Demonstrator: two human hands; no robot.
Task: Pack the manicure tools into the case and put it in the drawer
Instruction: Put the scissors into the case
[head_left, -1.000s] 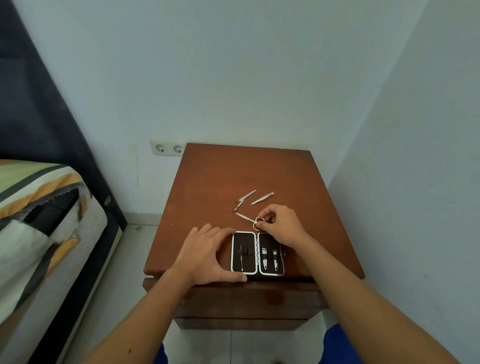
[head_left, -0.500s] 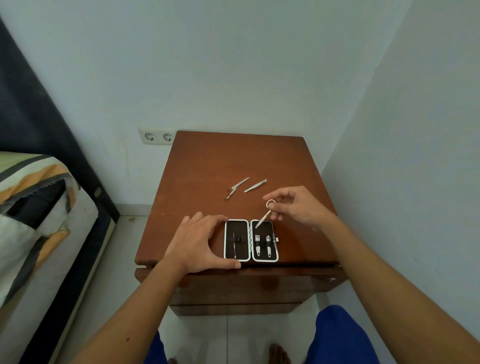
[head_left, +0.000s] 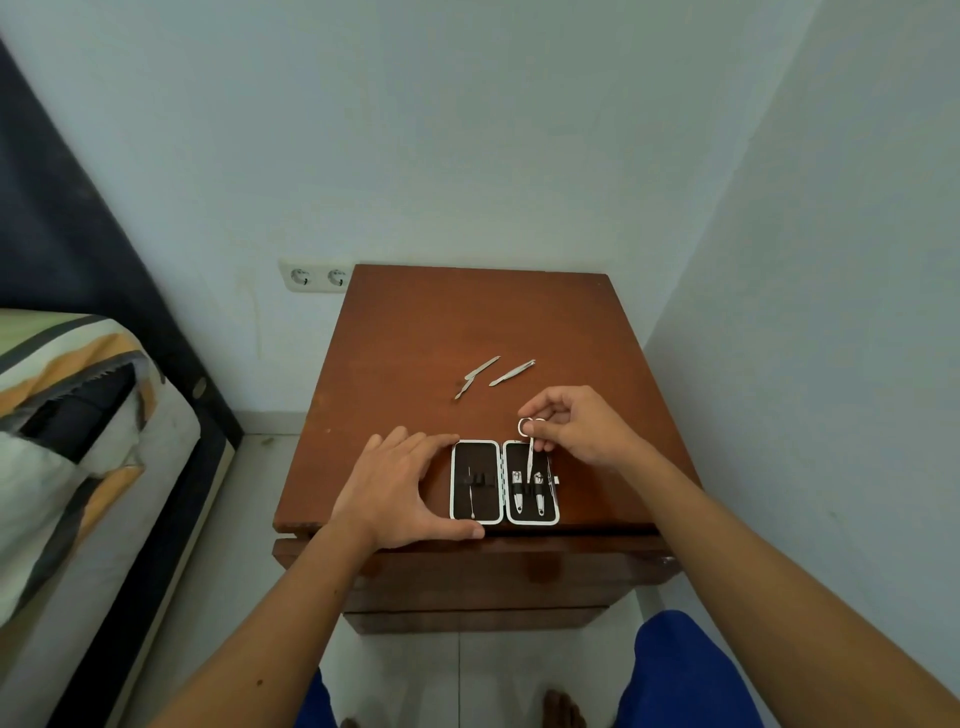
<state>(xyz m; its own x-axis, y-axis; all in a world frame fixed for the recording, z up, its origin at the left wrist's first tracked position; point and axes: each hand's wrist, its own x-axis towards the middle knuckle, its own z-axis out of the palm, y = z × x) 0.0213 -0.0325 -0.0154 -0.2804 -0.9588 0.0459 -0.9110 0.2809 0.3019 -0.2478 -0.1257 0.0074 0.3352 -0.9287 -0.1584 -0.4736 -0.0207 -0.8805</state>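
An open manicure case (head_left: 503, 480) with white rims lies flat near the front edge of the brown nightstand (head_left: 415, 332). Its right half holds two clippers; its left half holds one thin tool. My left hand (head_left: 402, 488) grips the case's left side, thumb along its front edge. My right hand (head_left: 576, 428) pinches small scissors (head_left: 530, 447) by the ring handles, blades pointing down between the two clippers. A folding file (head_left: 475, 375) and tweezers (head_left: 511, 372) lie loose farther back on the top.
The closed drawer front (head_left: 493, 577) sits below the top's front edge. A bed (head_left: 78, 441) with striped bedding stands to the left, a wall socket (head_left: 317, 277) behind, and a wall close on the right. My blue-clad knees and bare foot are below.
My right hand lifted the scissors off the tabletop and swung them over the case's right half, blades now pointing down into it. My left hand stayed on the case.
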